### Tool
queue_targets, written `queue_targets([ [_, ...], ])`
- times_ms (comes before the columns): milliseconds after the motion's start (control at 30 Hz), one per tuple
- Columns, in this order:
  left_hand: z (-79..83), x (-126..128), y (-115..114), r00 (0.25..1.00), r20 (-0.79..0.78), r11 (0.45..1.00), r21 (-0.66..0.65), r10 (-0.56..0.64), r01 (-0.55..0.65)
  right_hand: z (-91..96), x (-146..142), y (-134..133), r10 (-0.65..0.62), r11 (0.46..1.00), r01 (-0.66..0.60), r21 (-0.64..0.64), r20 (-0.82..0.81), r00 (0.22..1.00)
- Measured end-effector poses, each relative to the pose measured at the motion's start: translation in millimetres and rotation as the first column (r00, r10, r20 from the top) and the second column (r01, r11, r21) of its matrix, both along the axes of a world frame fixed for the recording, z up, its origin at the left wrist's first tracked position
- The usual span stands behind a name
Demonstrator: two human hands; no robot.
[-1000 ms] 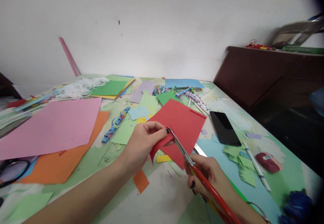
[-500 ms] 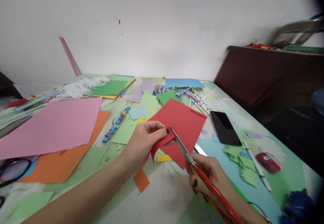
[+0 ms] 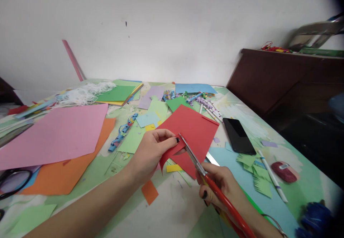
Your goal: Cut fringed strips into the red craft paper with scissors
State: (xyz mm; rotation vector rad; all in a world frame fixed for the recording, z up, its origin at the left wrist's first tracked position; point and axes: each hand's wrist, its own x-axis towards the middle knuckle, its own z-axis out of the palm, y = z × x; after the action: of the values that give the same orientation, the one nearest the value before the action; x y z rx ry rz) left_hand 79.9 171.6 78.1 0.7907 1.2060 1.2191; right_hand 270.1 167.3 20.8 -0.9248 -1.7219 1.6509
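Between the thumb and fingers of my left hand (image 3: 154,152) is a small piece of red paper (image 3: 167,156), its lower corner curling down. My right hand (image 3: 220,184) grips the red-handled scissors (image 3: 194,159), whose blades point up and left. The blade tips meet the small piece close to my left thumb. Behind it lies a larger red sheet (image 3: 189,123) with a narrow folded strip on its right edge. A yellow strip (image 3: 174,168) and an orange scrap (image 3: 149,192) are on the table below my left hand.
A black phone (image 3: 239,136), fringed green paper pieces (image 3: 258,173) and a white pen (image 3: 272,176) lie to the right. Pink paper (image 3: 61,134) overlaps orange paper (image 3: 77,171) on the left. White string (image 3: 86,93) and a decorated blue paper roll (image 3: 123,132) are farther back.
Both hands stay nearly in place. The scissor blades look slightly closer together on the red piece. The view has shifted very slightly.
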Motion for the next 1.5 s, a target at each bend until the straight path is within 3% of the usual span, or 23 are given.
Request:
queue_targets([
  [533, -0.4, 0.3, -1.4, 1.000, 0.004, 1.000, 0.013, 0.004, -0.004, 1.8, 0.4, 2.8, 0.120, 0.993, -0.119, 0.013, -0.100, 0.988],
  [800, -1.2, 1.2, -0.2, 1.000, 0.005, 1.000, 0.018, 0.002, -0.002, 8.7, -3.3, 0.0, 0.074, 0.997, -0.077, -0.019, -0.108, 0.991],
  [1500, -3.6, -1.5, -1.6, 1.000, 0.013, 1.000, 0.025, -0.004, 0.004, 5.3, -1.0, -1.3, -0.012, 1.000, 0.013, -0.020, 0.030, 0.999],
])
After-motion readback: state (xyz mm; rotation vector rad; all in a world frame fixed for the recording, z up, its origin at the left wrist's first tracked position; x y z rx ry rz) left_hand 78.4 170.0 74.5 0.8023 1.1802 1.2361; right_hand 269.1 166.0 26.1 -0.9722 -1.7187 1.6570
